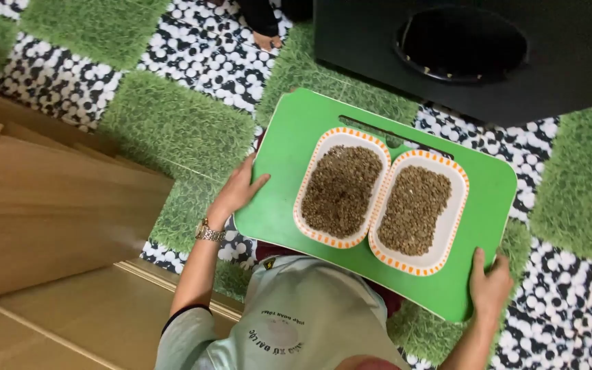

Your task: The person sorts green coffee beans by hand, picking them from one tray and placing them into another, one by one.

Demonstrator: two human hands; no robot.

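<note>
Two hands on this one, both gripping a bright green rectangular plastic tray [289,144] with rounded corners and a slot handle cut near its far edge. Left hand [238,192] is on the tray's left edge, thumb lying on top of the green surface and the other fingers curled under the rim, so it's closed around the edge, with a metal-link wristwatch [209,232] on that wrist. Right hand [490,288] has the near right corner, thumb on top and the rest wrapped around the edge, also clamped on. Sitting side by side in the middle of the tray are two white oblong dishes with orange patterned rims, touching each other: the left dish [340,186] and the right dish [419,212], each filled with small brown grains or seeds, can't tell exactly what. The tray is held above a floor of green fake-grass squares [173,123] mixed with black-and-white pebble-pattern squares [56,75]. Big black box with a round hole in the top [460,41] sits just beyond the tray, and wooden steps [49,219] are off to the left.
</note>
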